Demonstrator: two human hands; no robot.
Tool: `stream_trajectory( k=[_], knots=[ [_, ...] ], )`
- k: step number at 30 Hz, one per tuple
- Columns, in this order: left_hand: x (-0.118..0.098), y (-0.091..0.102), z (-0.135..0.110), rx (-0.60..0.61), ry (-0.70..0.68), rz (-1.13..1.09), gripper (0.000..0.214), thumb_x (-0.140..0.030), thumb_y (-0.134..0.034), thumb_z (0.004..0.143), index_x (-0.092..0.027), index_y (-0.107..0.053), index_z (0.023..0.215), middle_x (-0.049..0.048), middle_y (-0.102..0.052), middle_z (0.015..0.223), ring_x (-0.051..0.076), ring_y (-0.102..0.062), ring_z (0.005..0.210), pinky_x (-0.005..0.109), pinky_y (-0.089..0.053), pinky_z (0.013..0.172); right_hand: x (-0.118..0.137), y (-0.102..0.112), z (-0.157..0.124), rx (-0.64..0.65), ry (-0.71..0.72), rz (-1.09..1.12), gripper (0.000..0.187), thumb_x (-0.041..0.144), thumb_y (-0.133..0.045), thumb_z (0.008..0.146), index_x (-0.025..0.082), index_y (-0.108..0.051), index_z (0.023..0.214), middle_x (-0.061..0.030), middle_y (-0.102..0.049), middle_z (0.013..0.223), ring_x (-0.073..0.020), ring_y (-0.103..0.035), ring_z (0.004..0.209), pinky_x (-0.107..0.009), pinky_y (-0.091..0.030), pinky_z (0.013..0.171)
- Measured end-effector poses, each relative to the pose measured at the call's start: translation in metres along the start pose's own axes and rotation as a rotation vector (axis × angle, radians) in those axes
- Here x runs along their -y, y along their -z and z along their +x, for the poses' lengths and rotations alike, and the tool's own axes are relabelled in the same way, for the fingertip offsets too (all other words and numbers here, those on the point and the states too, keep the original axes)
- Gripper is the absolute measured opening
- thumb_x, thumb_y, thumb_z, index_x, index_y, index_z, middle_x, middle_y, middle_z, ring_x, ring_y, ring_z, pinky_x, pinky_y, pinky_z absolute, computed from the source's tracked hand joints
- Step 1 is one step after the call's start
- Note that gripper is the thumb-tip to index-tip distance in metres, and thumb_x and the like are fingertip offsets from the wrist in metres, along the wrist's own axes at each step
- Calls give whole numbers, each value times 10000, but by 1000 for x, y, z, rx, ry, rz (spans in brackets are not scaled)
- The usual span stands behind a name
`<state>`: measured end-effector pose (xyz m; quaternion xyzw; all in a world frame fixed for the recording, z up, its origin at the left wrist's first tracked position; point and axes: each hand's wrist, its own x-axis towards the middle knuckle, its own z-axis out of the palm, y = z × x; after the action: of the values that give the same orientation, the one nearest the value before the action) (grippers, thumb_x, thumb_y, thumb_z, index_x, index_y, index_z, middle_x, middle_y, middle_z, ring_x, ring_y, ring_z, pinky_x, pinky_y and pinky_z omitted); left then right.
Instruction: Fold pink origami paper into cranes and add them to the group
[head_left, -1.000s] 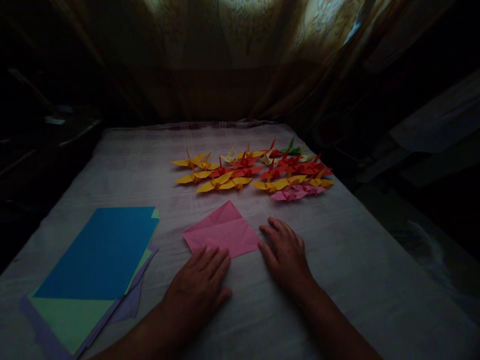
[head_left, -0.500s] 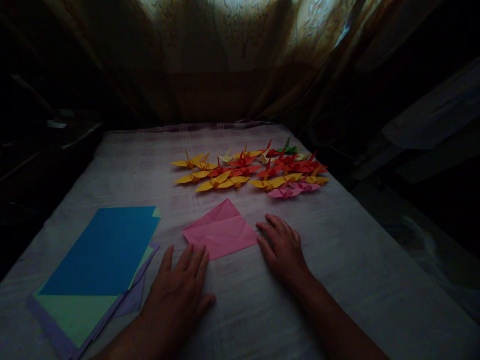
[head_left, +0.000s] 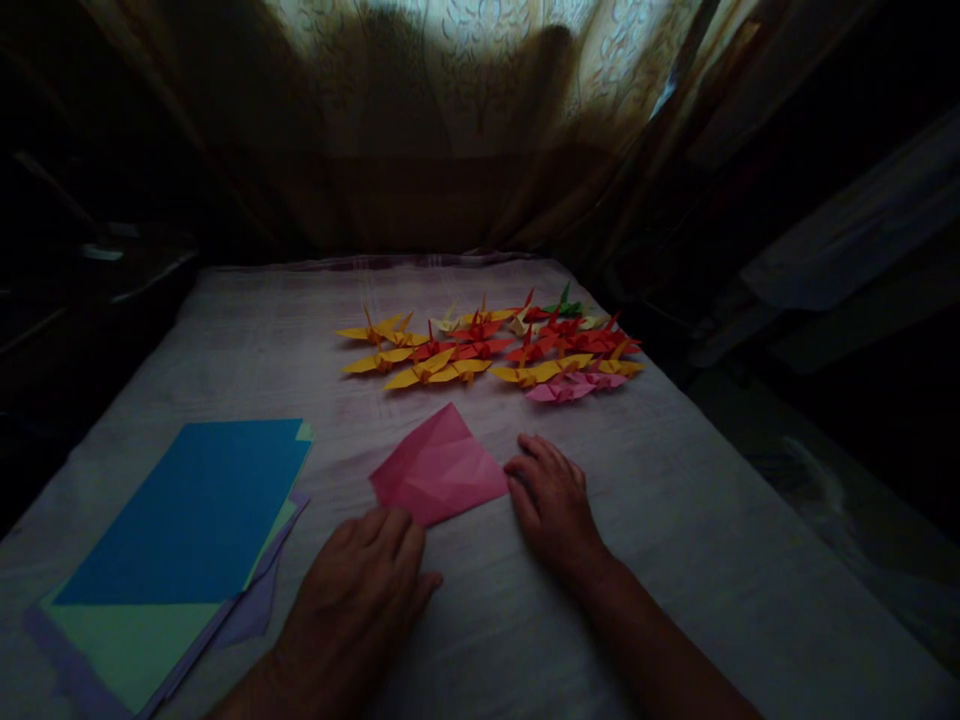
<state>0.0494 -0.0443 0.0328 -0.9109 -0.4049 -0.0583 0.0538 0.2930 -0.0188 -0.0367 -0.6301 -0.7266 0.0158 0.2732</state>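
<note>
A creased pink paper square [head_left: 439, 470] lies on the cloth-covered table [head_left: 247, 340], its near corner lifted a little. My left hand [head_left: 360, 590] lies palm down just below the paper's near-left edge, fingers bent and fingertips at the edge. My right hand [head_left: 551, 500] rests flat at the paper's right corner, fingers slightly spread and touching it. Neither hand holds anything.
A stack of coloured sheets, blue on top [head_left: 184, 515], lies at the near left. Several folded paper cranes in yellow, red, pink and green [head_left: 495, 345] sit in rows beyond the pink paper. Curtains [head_left: 450, 110] hang behind the table; dark surroundings on both sides.
My left hand slid left and back off the pink paper, then curled its fingers at the paper's edge. The paper's near side has lifted slightly. My right hand shifted a little left.
</note>
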Motion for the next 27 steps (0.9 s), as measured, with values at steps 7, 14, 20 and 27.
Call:
stream_trajectory(
  k=[7,14,20,27],
  knots=[
    [9,-14,11,97,10,-51,339,-17,-453,865,-204,-657,1063,55,-664,938,242,-608,851,383,-473,764,0,3,-1,15,32,31,166,227,-492,897,219,-652,941,-123,-610,1269,-286,-484,1279,-512,-396,1007],
    [15,-11,16,152,35,61,296,-156,-507,921,-184,-641,1183,108,-680,1173,279,-645,978,424,-493,798,5,11,1,49,101,147,131,248,-538,898,209,-662,880,-118,-653,1218,-286,-531,1233,-508,-402,1000],
    [44,-20,18,31,36,103,429,-6,-396,887,-199,-641,1182,99,-652,1225,283,-591,1111,441,-484,895,15,20,0,170,295,270,110,215,-582,872,232,-687,898,-60,-683,1182,-254,-534,1231,-459,-402,1013],
    [46,-33,18,13,26,-48,377,-43,-417,901,-203,-641,1159,87,-682,1078,247,-635,922,402,-520,774,34,17,-3,154,498,320,170,173,-527,897,214,-659,995,-67,-687,1175,-223,-583,1144,-406,-437,973]
  ],
)
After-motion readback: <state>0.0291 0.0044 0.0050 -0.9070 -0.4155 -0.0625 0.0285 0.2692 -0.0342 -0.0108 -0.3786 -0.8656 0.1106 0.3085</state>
